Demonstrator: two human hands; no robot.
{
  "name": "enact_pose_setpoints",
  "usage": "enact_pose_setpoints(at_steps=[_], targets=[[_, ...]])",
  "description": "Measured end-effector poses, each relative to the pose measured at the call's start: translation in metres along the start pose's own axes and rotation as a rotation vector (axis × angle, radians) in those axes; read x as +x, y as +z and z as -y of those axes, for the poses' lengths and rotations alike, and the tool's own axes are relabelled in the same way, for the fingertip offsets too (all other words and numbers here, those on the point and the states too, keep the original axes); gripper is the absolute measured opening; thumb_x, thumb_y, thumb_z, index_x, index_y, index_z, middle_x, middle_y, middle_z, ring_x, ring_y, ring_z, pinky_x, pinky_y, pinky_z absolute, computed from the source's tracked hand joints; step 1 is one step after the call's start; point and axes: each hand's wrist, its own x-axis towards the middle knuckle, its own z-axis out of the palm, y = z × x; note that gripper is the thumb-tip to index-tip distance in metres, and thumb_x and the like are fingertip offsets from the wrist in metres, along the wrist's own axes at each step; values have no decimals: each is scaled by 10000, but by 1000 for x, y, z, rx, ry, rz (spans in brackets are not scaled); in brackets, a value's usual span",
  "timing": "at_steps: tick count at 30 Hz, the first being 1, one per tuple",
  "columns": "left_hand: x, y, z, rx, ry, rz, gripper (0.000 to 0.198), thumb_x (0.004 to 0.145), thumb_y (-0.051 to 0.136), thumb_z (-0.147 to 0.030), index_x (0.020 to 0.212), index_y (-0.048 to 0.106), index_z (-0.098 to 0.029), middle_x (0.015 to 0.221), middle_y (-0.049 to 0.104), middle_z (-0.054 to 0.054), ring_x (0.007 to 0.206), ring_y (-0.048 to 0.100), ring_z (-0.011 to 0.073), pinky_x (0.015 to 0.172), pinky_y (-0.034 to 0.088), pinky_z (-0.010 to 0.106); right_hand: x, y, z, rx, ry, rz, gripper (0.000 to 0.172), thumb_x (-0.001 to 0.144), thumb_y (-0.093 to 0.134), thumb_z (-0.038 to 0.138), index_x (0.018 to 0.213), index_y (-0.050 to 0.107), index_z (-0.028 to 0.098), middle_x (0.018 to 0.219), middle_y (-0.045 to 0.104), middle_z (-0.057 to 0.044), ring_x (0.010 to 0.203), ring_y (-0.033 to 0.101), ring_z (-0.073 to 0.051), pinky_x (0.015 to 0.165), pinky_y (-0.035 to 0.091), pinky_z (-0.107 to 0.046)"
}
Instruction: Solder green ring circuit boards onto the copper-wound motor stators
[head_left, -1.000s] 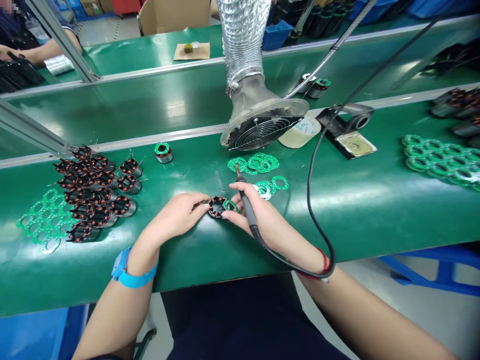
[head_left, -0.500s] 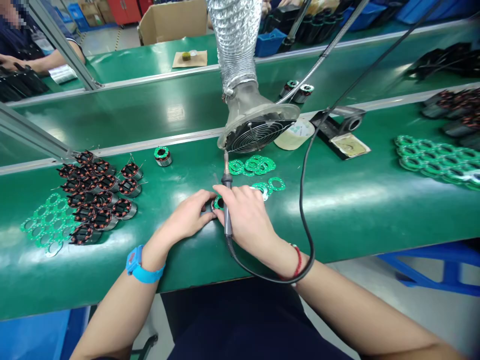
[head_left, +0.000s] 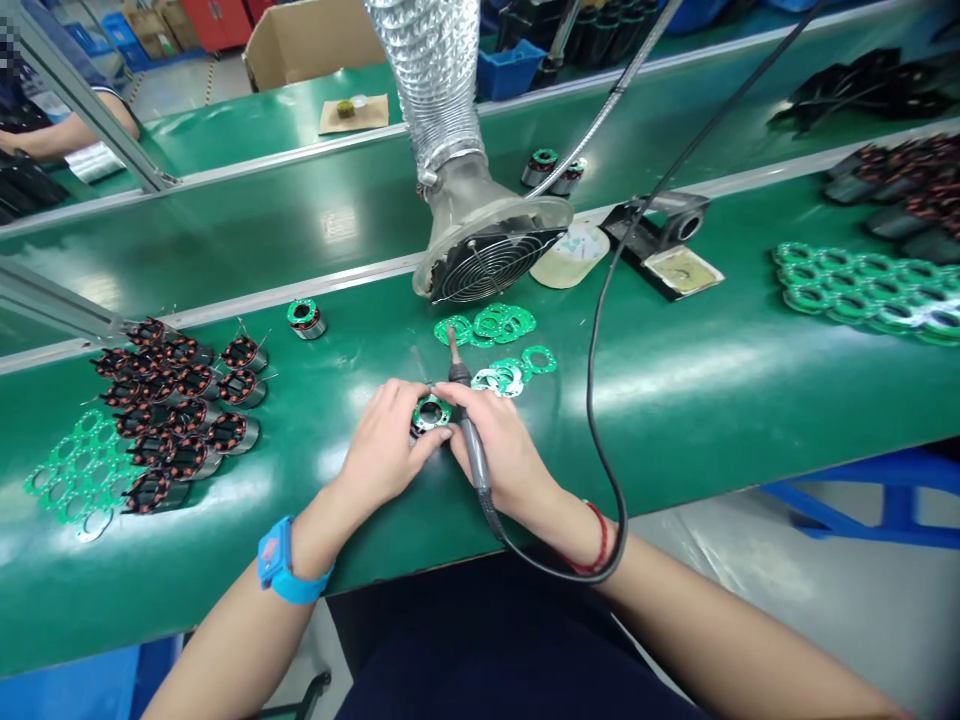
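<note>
My left hand [head_left: 390, 437] is curled round a motor stator [head_left: 431, 413] topped with a green ring-shaped circuit board, its side mostly hidden by fingers. My right hand [head_left: 499, 440] holds a soldering iron [head_left: 471, 445], its tip pointing away from me and upward, while the fingertips touch the stator's right edge. Loose green ring boards [head_left: 504, 322] lie just beyond my hands, with a few more ring boards [head_left: 538, 360] nearer. To the left, several bare stators [head_left: 196, 380] with copper windings stand grouped. One stator with a green board [head_left: 306, 318] stands apart behind them.
A fume extractor hood [head_left: 495, 240] hangs over the bench [head_left: 675, 400]. Behind it are a roll of tape [head_left: 571, 255] and a soldering iron stand [head_left: 679, 250]. Ring boards [head_left: 862, 290] lie at right, others [head_left: 79, 465] at far left. The iron's cable [head_left: 592, 380] loops past my right wrist.
My hands have shifted so that the stator's green board shows more fully between them. The soldering iron's tip has swung a little, leaning further left. The whole view has turned slightly.
</note>
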Motion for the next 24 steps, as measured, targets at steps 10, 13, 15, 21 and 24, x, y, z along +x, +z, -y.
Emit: enact_pose_setpoints(at_steps=[10, 13, 15, 21, 24], targets=[[1, -19, 0, 6, 50, 200, 344, 886, 525, -232, 1227, 551, -194, 1140, 527, 94, 1094, 506, 219, 970, 447, 401, -1, 8, -5, 172, 70, -180, 452, 820, 503, 90, 1235, 426, 251, 922, 624, -29, 878, 610, -205, 843, 488, -402], [0, -20, 2, -30, 28, 217, 357, 888, 517, -214, 1243, 543, -190, 1244, 503, 105, 1170, 495, 214, 1015, 430, 389, -1, 3, -8, 196, 43, -130, 451, 830, 503, 96, 1240, 419, 263, 931, 631, -26, 894, 626, -201, 856, 486, -403], [0, -16, 4, -46, 16, 188, 356, 893, 510, -216, 1247, 532, -186, 1258, 511, 108, 1173, 507, 210, 1012, 439, 382, -1, 0, -9, 230, 41, -90, 435, 841, 506, 109, 1238, 419, 265, 925, 636, -24, 887, 633, -194, 847, 495, -387], [0, 1, 8, -4, 68, 45, 324, 906, 503, -246, 1221, 520, -172, 1181, 570, 113, 1105, 556, 213, 976, 471, 391, 0, 1, -13, 268, 94, -92, 372, 846, 515, 123, 1191, 452, 248, 882, 649, -18, 838, 639, -183, 813, 513, -353], [0, 6, 8, 37, 60, -9, 323, 910, 499, -270, 1218, 520, -173, 1175, 570, 121, 1100, 559, 224, 969, 475, 401, 2, 5, -15, 259, 82, -106, 366, 846, 508, 121, 1188, 459, 241, 886, 651, -23, 849, 639, -185, 812, 515, -352]])
